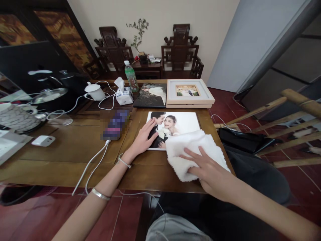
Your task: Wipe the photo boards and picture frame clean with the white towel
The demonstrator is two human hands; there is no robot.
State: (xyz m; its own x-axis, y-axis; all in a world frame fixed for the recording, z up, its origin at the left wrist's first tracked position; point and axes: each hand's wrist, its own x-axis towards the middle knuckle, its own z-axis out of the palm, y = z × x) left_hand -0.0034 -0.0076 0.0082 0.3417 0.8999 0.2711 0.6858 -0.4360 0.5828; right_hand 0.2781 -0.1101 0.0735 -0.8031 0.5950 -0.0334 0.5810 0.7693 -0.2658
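My left hand [144,139] lies flat on the left edge of a wedding photo panel [185,120], fingers stretched out. The panel rests on the wooden table and shows a couple in wedding clothes with white flowers. Over its lower right corner spreads a fluffy white towel [178,147], which also covers part of the table. My right hand [208,170] grips this towel from above, some fingers spread across it and others bent into the fabric. What lies beneath the towel is hidden.
Behind the panel sit a dark photo panel [147,95] and a pale framed photo [209,97]. Left are a phone [116,125] on a cable, a tissue box [124,96], a green-labelled bottle [130,77], a lidded white cup [95,91] and a charger [43,141]. A bamboo chair [283,100] stands right.
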